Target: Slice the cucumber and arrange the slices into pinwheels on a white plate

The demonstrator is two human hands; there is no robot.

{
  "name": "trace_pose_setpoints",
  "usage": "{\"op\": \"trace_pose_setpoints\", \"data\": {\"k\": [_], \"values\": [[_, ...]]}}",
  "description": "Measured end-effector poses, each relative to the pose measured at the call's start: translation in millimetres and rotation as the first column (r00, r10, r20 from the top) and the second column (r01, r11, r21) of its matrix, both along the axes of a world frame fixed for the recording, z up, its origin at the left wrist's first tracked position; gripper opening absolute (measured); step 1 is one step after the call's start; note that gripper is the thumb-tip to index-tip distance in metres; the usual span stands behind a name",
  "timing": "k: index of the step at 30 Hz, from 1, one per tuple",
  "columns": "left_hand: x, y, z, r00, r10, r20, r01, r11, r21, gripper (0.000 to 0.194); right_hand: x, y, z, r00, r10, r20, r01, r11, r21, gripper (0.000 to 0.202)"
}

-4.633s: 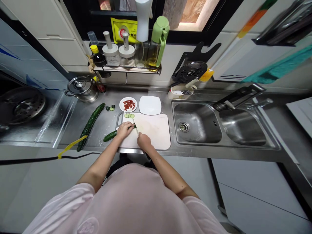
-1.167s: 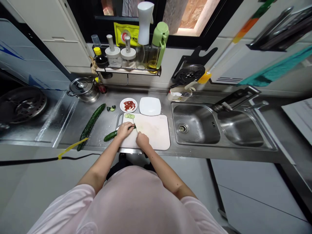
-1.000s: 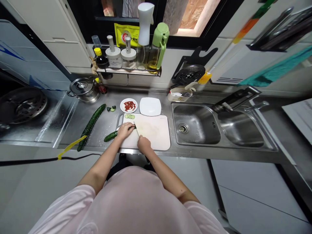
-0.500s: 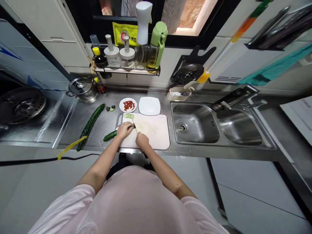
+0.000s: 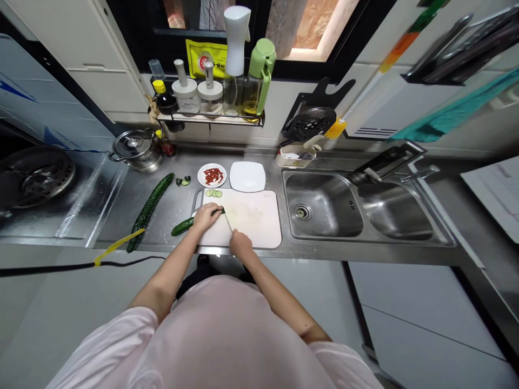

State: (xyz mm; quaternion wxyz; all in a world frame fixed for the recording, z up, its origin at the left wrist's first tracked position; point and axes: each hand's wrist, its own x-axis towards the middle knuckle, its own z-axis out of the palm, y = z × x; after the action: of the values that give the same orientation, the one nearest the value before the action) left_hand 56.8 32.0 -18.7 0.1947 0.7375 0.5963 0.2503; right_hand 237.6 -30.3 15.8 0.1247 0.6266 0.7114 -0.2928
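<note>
A cucumber (image 5: 183, 226) lies slantwise across the left part of a white cutting board (image 5: 259, 224). My left hand (image 5: 206, 216) is closed over its upper part, fingertips near the cut end. In my right hand (image 5: 240, 243) is the handle of a kitchen knife (image 5: 228, 220), whose blade stands edge-on at the cucumber's right end. Several thin cucumber slices (image 5: 213, 193) rest at the board's top left corner. Left of the board is a second, whole cucumber (image 5: 151, 211), with small cucumber end pieces (image 5: 184, 181) close by.
Behind the board stand a plate of chopped red pieces (image 5: 213, 175) and a white square plate (image 5: 247, 176). A double sink (image 5: 324, 208) is on the right. A lidded steel pot (image 5: 138, 151) stands at the back left. Bottles and jars fill a wall rack (image 5: 211, 117).
My right hand has shifted slightly right and toward me, and the knife blade is now at a different slant. My left hand stays on the cucumber.
</note>
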Motion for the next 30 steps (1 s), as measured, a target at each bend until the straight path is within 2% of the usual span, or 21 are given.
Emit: {"op": "trace_pose_setpoints", "data": {"k": [10,20,25,30], "values": [[3.0,-0.4,8.7,0.998,0.053,-0.039,-0.055,0.996,-0.065,0.025,19.1,-3.1,6.4,1.000,0.011,-0.015,-0.011,0.999,0.030,0.025],[6.0,-6.6,14.0,0.990,0.091,-0.105,-0.100,0.991,-0.085,0.029,52.7,-1.1,10.9,0.993,-0.034,0.111,0.012,0.981,0.193,0.031],[4.4,-9.9,10.8,0.985,0.155,-0.083,-0.161,0.984,-0.077,0.030,61.0,1.9,15.1,0.987,-0.078,0.141,0.027,0.943,0.331,0.024],[5.0,-10.1,12.5,0.968,0.250,-0.008,-0.250,0.968,-0.031,0.031,65.0,3.8,15.6,0.984,-0.107,0.146,0.035,0.905,0.424,0.038]]}}
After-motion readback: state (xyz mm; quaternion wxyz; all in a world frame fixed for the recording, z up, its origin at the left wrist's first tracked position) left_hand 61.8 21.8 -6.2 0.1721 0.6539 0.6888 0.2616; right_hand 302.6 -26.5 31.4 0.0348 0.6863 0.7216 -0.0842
